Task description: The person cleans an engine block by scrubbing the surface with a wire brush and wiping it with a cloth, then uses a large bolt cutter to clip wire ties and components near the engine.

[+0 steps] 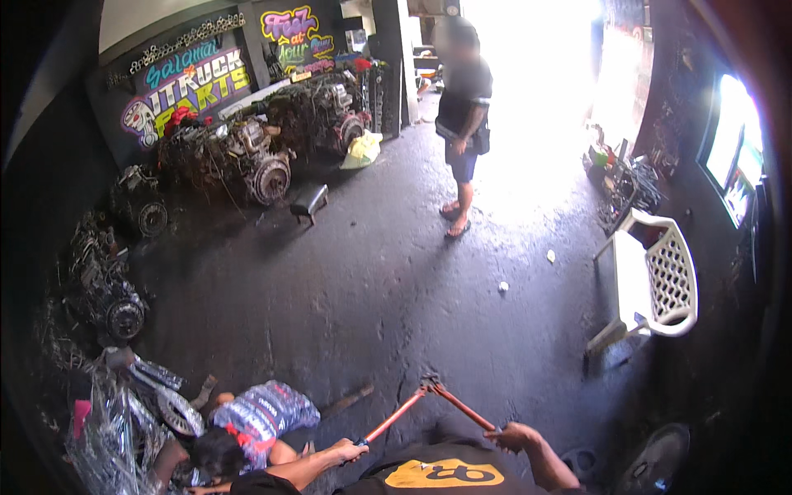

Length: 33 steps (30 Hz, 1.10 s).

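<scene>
Both my hands hold a bolt cutter [396,416] with red handles, spread wide apart in front of my body. My left hand [350,451] grips the end of the left handle. Around the end of the right handle, my right hand [511,437] is closed. The cutter's jaws [429,379] point away from me over the dark floor; whether they stand apart is too small to tell. Left of my left arm, a person in a patterned shirt [272,408] crouches low beside a plastic-wrapped motorcycle [120,427], partly hidden by my sleeve.
Several greasy engines [269,179] line the left wall, with a small black stool [309,203] before them. Another person [463,105] stands near the bright doorway. A white plastic armchair [671,278] is at right, and a wheel [656,461] lies at lower right.
</scene>
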Tool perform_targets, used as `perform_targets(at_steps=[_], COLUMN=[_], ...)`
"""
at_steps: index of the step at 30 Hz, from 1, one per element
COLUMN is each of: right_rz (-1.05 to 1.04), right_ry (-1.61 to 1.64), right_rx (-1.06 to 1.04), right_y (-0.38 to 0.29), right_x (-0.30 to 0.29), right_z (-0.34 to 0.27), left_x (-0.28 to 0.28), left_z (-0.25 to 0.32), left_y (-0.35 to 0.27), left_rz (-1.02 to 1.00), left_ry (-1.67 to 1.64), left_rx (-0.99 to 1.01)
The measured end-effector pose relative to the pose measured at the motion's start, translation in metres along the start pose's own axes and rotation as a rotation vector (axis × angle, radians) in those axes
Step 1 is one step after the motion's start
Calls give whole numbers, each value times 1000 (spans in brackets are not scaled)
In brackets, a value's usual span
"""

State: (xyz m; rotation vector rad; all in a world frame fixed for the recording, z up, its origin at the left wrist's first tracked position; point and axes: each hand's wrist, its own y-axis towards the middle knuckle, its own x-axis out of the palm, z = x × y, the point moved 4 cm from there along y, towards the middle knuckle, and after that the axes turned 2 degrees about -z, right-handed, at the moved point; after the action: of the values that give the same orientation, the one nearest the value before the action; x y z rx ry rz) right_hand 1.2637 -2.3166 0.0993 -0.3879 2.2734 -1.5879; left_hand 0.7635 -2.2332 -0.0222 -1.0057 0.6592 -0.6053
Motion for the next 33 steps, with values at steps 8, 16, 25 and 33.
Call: perform_targets(at_steps=[8,16,25,33], right_rz=[87,-37,-134,85], right_ry=[442,-143,-2,-104], right_rx=[-244,9,-116,-177], right_y=[134,226,409,404], right_x=[-194,-382,-541,-682], right_z=[-160,-474,-796,-1049], left_x=[-149,-299,-566,-765], left_z=[287,458,691,861], left_y=[197,251,372,503], left_rz=[-99,-3,46,74], left_ry=[261,44,-329,-147], left_rx=[86,-149,-64,-89])
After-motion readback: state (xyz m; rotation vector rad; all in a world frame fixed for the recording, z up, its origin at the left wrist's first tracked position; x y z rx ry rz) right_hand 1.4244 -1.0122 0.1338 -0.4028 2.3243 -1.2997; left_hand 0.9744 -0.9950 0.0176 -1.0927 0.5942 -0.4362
